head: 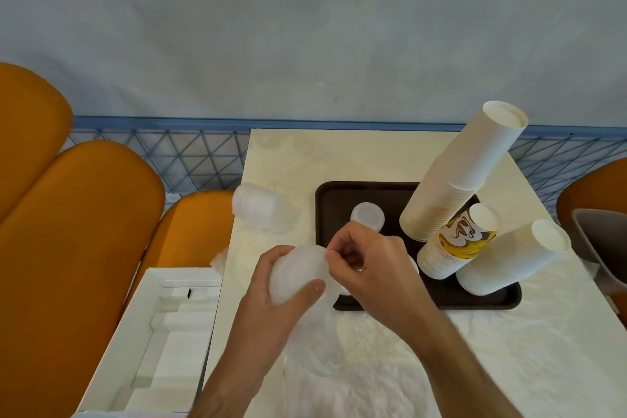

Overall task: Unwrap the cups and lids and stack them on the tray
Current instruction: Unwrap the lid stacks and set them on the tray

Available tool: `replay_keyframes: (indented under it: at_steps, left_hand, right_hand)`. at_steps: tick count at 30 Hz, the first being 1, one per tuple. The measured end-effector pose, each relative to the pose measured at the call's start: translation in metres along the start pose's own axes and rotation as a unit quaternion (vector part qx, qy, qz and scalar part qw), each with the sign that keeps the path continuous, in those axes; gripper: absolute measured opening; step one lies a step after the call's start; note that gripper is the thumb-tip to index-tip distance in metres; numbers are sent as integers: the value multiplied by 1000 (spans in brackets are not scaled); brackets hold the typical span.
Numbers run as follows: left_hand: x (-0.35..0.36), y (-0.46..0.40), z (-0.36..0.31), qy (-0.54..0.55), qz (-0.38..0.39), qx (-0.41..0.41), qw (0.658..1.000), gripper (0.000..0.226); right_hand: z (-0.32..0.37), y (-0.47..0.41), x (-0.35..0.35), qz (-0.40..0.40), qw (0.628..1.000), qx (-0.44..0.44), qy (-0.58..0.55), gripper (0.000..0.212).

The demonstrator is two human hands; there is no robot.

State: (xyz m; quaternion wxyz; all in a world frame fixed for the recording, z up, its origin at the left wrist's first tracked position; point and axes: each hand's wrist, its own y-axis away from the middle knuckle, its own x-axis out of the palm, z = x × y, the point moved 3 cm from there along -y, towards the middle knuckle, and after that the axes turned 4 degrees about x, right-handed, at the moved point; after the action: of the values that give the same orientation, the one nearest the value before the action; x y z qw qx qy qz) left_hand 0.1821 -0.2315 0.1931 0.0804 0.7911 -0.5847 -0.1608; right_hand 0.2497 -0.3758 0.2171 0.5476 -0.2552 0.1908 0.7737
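Head view: left hand (271,285) is curling around a sleeve of translucent white plastic lids in clear film wrap (298,273), gripping it at about 7 o'clock of the dark brown rectangular tray (342,193), over the cream tabletop (288,153). Right hand (369,261) is pinching the film at the sleeve's top end, fingers closed on the wrap. A second wrapped lid sleeve (259,207) is lying on the tabletop at 9 o'clock of the tray. On the tray: a short stack of unwrapped lids (368,215), a tall leaning stack of plain white paper cups (461,176), a shorter white cup stack (515,254) at 4 o'clock, and a stack with a yellow printed cup (458,241) between them. Loose film (373,360) is lying at 6 o'clock.

Doing it well, likely: hold the sleeve firm but not crushing, tear film at the end, peel downward, keep lids nested. Avoid bumping the leaning stack.

Printed cup is showing a cartoon graphic; no readable writing.
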Motion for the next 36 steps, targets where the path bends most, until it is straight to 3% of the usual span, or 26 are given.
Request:
replay_keyframes:
  at_steps: [4, 9, 11, 14, 16, 17, 19, 21, 22, 23, 25, 29, 36]
  left_hand:
    - [-1, 0, 0, 4, -3, -11, 1000, 54]
    - [-3, -3, -3, -4, 5, -12, 1000, 52]
    - [-4, -3, -4, 20, 21, -12, 1000, 55]
    - [-7, -1, -4, 65, 22, -17, 998, 53]
    - [-10, -2, -3, 97, 7, -23, 995, 45]
    - [-11, -3, -2, 105, 3, -23, 994, 42]
    - [-15, -5, 3, 103, -8, -22, 994, 40]
    - [-18, -7, 8, 99, -12, -18, 995, 39]
    - [-19, -7, 11, 99, -9, -18, 995, 37]
    - [-20, -7, 13, 99, -5, -17, 995, 38]
    - [-21, -7, 18, 93, -5, -20, 995, 41]
    - [-23, -8, 23, 73, -14, -30, 997, 45]
    - [-24, -9, 24, 75, -14, -27, 997, 45]
  right_hand:
    - [-4, -1, -2, -2, 997, 43, -64, 8]
    - [-6, -4, -1, 126, 972, 101, -171, 26]
    - [-10, -4, -2, 140, 962, 114, -205, 21]
    - [-22, -9, -2, 156, 904, 161, -363, 24]
    - [-34, -22, -10, 122, 855, 183, -470, 31]
    - [-42, -32, -16, 91, 848, 184, -488, 31]
    - [-63, -57, -26, 23, 900, 167, -402, 23]
    - [-88, -80, -32, -51, 975, 141, -162, 22]
    - [-101, -91, -32, -73, 989, 123, -41, 26]
    - [-115, -101, -29, -79, 990, 110, 50, 30]
    - [-138, -118, -20, -71, 985, 94, 128, 34]
    - [-169, -137, -2, -30, 977, 62, 202, 36]
    - [-183, -138, 12, 64, 947, 111, 295, 39]
